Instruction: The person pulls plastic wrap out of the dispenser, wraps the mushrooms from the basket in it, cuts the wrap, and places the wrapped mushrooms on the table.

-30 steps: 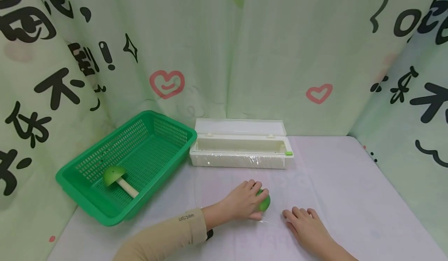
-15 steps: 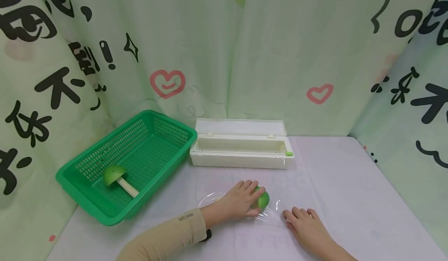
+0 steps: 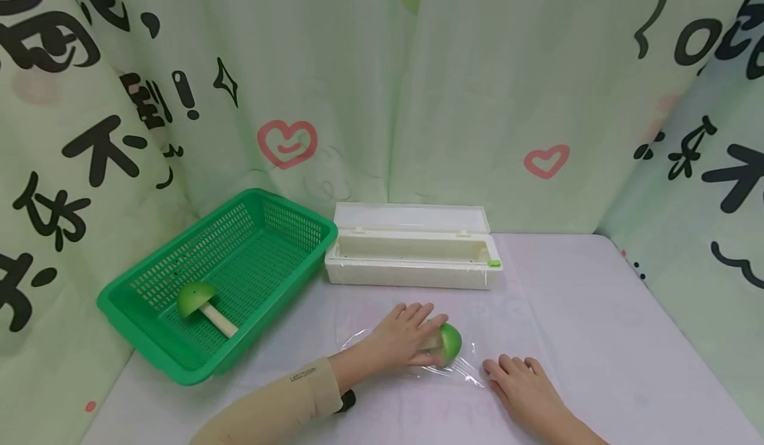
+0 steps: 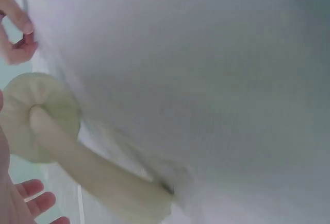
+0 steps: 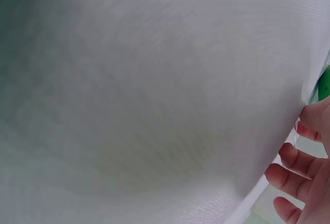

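Observation:
A toy mushroom (image 3: 451,343) with a green cap and pale stem lies on its side on a sheet of clear plastic film (image 3: 462,369). Over its stem is my left hand (image 3: 396,335), fingers spread and the cap showing past them. In the left wrist view the cap's pale underside and the thick stem (image 4: 103,183) face the camera, with straight fingertips (image 4: 38,201) beside them. My right hand (image 3: 528,392) rests on the table just right of the film, fingers loosely bent. White cloth fills most of the right wrist view.
A green basket (image 3: 161,359) at the left holds another green-capped mushroom (image 3: 195,297). Behind the hands stands a white film dispenser box (image 3: 412,277), its lid (image 3: 412,217) raised. Printed curtains (image 3: 477,100) enclose the table (image 3: 585,312) at the back and sides.
My left hand has drawn slightly left and its fingers have loosened, showing more of the mushroom's cap. The film beneath shows more plainly. My right hand has stayed in place.

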Motion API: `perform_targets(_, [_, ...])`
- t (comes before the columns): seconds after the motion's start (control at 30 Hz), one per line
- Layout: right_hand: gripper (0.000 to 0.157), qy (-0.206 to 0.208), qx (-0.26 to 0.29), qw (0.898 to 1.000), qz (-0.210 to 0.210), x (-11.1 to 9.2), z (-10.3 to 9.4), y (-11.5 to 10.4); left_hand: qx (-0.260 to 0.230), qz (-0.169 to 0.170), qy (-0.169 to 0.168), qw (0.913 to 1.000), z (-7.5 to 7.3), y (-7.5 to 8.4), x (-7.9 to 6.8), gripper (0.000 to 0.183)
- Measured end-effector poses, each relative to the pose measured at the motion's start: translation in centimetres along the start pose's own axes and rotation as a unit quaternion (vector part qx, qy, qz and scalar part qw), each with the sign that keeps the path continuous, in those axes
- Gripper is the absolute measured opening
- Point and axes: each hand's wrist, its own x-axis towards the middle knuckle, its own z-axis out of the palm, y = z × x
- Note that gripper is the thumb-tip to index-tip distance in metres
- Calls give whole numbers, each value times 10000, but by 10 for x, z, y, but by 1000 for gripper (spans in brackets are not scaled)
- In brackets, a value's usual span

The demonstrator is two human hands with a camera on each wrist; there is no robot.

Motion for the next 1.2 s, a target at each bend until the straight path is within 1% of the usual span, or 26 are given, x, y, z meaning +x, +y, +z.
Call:
perform_targets(0.07, [30,58,2,10000,-38,0,0,0,404,32,171,9990,-4,-4,-7,64])
perform_targets(0.13, [29,76,32,9999,-58,0,0,-1,790,122,313,9963,-6,-9,-15,59])
perform_targets(0.2, [29,48,54,10000,-45,0,-1,-1,1154,244,328,9925,-6,-14,-26,55])
perform_targets(0.23, [29,22,56,10000,-42,1,-1,-1,1259,300,265,9912,-5,-16,-32,53])
perform_targets(0.33, [25,8,60,9999,-133,1,0,-1,1326,366,-77,9905,0,-19,-52,51])
perform_targets(0.4, [12,120,62,9996,-262,1,1,-1,1257,356,-335,9909,3,-19,-65,50])
perform_targets(0.43, [15,207,89,9992,-334,1,1,0,1177,330,-451,9915,5,-18,-71,50])
perform_targets(0.5, [34,364,91,9983,-451,2,2,0,1072,228,-648,9919,7,-18,-81,51])
perform_targets(0.53, [39,437,117,9977,-503,2,2,0,1014,154,-734,9920,9,-17,-85,51])
perform_targets(0.57, [40,481,138,9973,-535,2,1,0,965,87,-801,9921,9,-17,-89,51])
perform_targets(0.6, [33,493,144,9971,-558,3,1,0,940,17,-858,9919,10,-17,-92,50])
perform_targets(0.67, [16,435,137,9972,-585,4,-1,0,972,-98,-934,9908,11,-18,-96,46])
perform_targets(0.7, [14,384,170,9973,-595,4,-2,-1,988,-140,-939,9906,12,-18,-98,42])
perform_targets(0.8, [26,144,237,9978,-604,5,-4,-1,1056,-150,-794,9911,13,-19,-101,30])
perform_targets(0.9, [30,62,396,9973,-619,5,-5,-1,991,-83,-590,9933,15,-22,-102,16])
perform_targets(0.93, [28,89,425,9970,-635,5,-5,0,987,-43,-545,9936,15,-22,-102,13])
perform_targets(1.03, [19,432,506,9946,-792,5,-3,2,944,43,-586,9938,15,-24,-102,12])
perform_targets(1.17, [10,903,530,9893,-1018,6,1,4,834,45,-773,9935,13,-23,-102,16])
perform_targets(1.2, [6,986,549,9882,-1034,6,1,4,802,40,-766,9938,12,-23,-102,16])
